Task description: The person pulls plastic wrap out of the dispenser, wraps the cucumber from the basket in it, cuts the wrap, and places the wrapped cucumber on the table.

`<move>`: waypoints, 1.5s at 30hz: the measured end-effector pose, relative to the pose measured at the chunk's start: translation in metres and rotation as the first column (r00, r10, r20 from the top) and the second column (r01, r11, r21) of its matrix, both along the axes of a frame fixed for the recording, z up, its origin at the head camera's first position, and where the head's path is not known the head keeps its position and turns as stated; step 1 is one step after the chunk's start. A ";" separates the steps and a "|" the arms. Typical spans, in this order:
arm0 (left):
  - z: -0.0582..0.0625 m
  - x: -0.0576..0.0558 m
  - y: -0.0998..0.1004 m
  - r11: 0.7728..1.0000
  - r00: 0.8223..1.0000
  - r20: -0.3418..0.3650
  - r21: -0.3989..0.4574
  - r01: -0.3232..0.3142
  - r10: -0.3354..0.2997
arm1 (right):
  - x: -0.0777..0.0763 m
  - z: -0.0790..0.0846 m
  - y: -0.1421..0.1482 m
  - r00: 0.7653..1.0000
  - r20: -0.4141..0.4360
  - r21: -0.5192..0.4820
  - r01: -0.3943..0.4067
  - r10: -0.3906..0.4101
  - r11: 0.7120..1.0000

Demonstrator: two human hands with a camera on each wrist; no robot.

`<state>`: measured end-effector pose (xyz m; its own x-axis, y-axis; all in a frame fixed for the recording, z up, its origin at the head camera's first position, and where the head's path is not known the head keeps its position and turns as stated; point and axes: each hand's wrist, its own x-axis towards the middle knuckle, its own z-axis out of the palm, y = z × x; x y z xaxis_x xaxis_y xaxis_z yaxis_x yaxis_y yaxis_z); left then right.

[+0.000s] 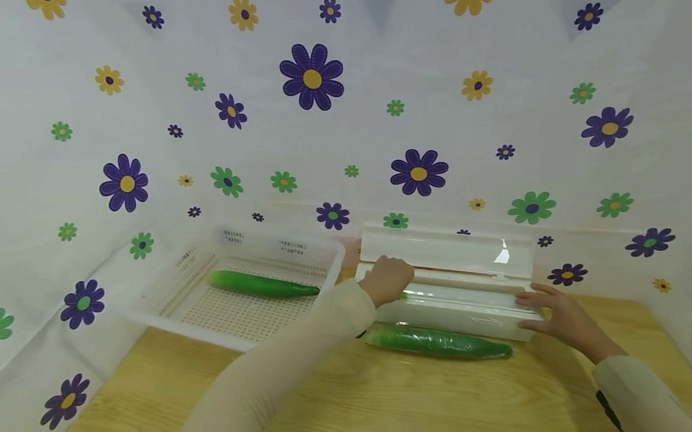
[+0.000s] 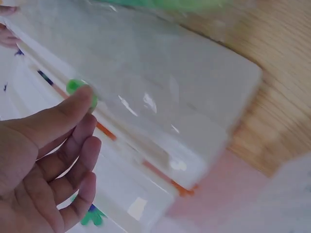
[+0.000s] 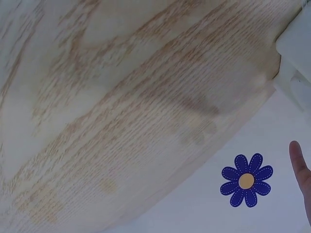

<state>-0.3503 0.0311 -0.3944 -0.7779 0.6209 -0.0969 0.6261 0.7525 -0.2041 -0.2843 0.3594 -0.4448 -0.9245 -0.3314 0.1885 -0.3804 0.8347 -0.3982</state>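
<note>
A white cling film dispenser (image 1: 452,321) stands on the table with its lid (image 1: 446,250) raised at the back. My left hand (image 1: 387,280) is over its left end. In the left wrist view, the thumb and forefinger pinch a small green slide cutter (image 2: 75,86) on the dispenser's edge. My right hand (image 1: 560,318) holds the dispenser's right end, fingers over the top and thumb against the front. Clear film (image 2: 141,73) spreads across the dispenser in the left wrist view. Just in front lies a green cucumber (image 1: 439,343) with shiny film over it.
To the left is a white perforated basket (image 1: 230,342) with another cucumber (image 1: 260,284) inside. My left sleeve (image 1: 291,363) crosses in front of the basket's right side. A flower-patterned sheet (image 1: 357,112) hangs behind the wooden table (image 1: 406,408) and along its sides.
</note>
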 end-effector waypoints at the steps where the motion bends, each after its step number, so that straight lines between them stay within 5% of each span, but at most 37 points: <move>1: 0.001 -0.002 -0.007 0.999 0.999 0.007 -0.006 -0.033 0.033 | 0.000 0.000 0.001 1.000 -0.002 0.001 0.000 0.000 1.000; 6: 0.006 -0.007 -0.035 0.986 0.980 0.122 0.043 -0.161 0.155 | 0.001 0.001 0.002 1.000 0.002 0.000 0.010 -0.010 1.000; 9: 0.007 -0.007 -0.043 0.986 0.979 0.145 0.058 -0.155 0.146 | 0.000 0.001 0.000 1.000 0.005 -0.012 -0.001 0.002 1.000; 16: 0.012 -0.002 -0.046 0.993 0.993 -0.005 -0.004 -0.117 0.117 | 0.000 -0.001 0.000 0.999 -0.041 -0.026 -0.022 0.020 0.999; 21: 0.013 0.008 -0.037 0.980 0.980 -0.129 -0.110 -0.165 0.151 | 0.002 0.000 0.002 0.998 -0.052 -0.031 -0.026 0.024 0.999; 28: 0.006 0.016 -0.025 0.946 0.965 -0.138 -0.207 -0.250 0.225 | 0.003 0.000 0.002 1.000 -0.017 -0.041 -0.020 0.020 0.999; 34: 0.003 0.017 -0.026 0.880 0.942 -0.243 -0.361 -0.308 0.230 | 0.001 0.000 0.002 1.000 -0.011 -0.038 -0.022 0.022 0.999; 39: 0.005 0.014 -0.025 0.883 0.944 -0.221 -0.351 -0.312 0.245 | 0.000 0.003 0.004 1.000 0.013 -0.026 0.004 -0.004 1.000; 42: 0.006 0.016 -0.021 0.853 0.931 -0.220 -0.381 -0.358 0.292 | -0.001 0.003 0.002 0.999 0.033 -0.022 0.008 -0.007 1.000; 45: 0.007 0.025 -0.014 0.868 0.922 -0.246 -0.330 -0.370 0.299 | -0.002 0.002 0.002 0.999 0.032 -0.028 0.004 -0.003 1.000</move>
